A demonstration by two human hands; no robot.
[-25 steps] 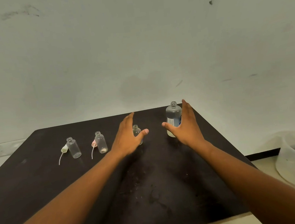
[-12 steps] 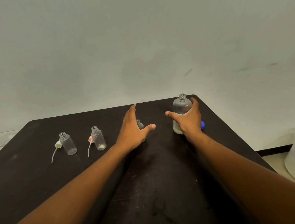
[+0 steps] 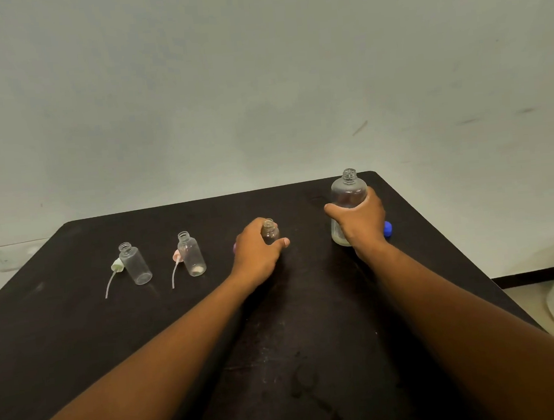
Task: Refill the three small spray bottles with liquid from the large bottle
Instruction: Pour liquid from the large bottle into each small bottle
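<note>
Here, right hand [image 3: 360, 222] fingers gripping uncapped large bottle [image 3: 348, 193] — liquid low, left hand [image 3: 259, 248] fingers curled round third small bottle [image 3: 269, 231].

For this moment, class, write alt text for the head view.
A right hand grips an uncapped large bottle while the left hand grips one small bottle; two more open small bottles stand left on the dark table.

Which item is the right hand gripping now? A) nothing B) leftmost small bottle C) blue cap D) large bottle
D: the right hand wraps round the body of the large bottle, which stands upright and uncapped; the blue cap lies on the table behind that hand.
</note>
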